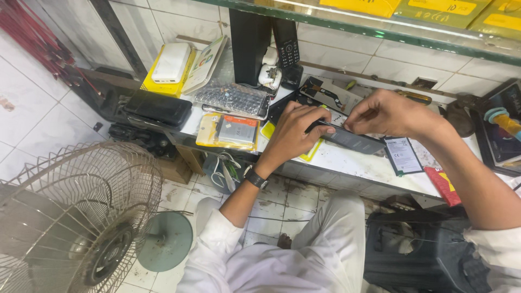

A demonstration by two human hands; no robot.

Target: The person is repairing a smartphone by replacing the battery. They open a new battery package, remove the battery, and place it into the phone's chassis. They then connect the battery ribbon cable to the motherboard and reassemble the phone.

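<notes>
1. Phone [351,140], dark and flat, is held just above the white counter [347,163], between my two hands, and it is tilted with its right end lower.
2. My left hand [293,135] grasps the left end of the phone; the fingers [320,129] are curled over its upper edge and the thumb is below.
3. My right hand [388,113] has the fingers bent together in a pinch at the top edge of the phone, near the middle. I cannot tell if something small is between the fingertips.
4. Just to the right of the phone, a flat battery [402,155] lies on the counter, and a red packet [445,185] hangs a little over the front edge.
5. To the left, a yellow package [230,132] lies near the front edge, well apart from my left hand.
6. A bare strip of counter is under the phone, in front of it, up to the edge.
7. Below on the floor, a standing fan [76,217] is on the left, far from both hands.
</notes>
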